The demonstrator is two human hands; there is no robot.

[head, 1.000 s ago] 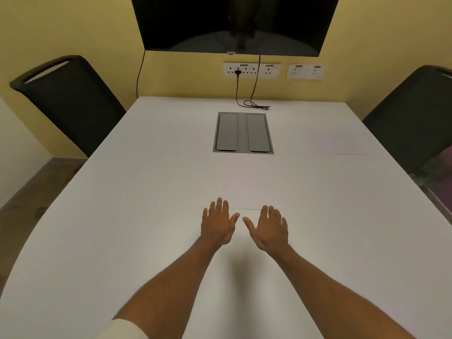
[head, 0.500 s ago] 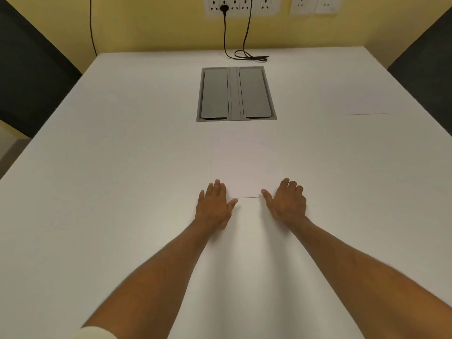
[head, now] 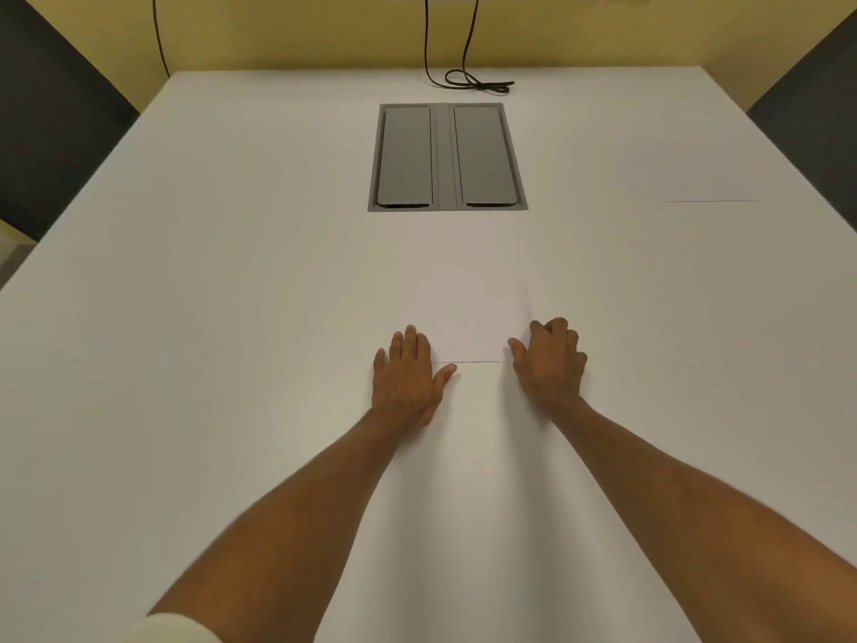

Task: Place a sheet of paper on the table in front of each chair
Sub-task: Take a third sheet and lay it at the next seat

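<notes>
While the white sheet of paper (head: 463, 313) is lying flat on the white table (head: 232, 317), just short of the grey cable hatch (head: 447, 157), its near corners are being pressed down by both hands. The left hand (head: 406, 378) is being held flat with fingers spread, grasping nothing; the right hand (head: 549, 359) is being curled loosely at the sheet's corner, though whether the edge is being pinched cannot be told. The step is probably being served best by light, even pressure and squaring to the table edge, since thin paper is easily skewed. Another sheet (head: 709, 178) is lying near the right-hand chair (head: 816, 109). No writing or brand is being shown.
</notes>
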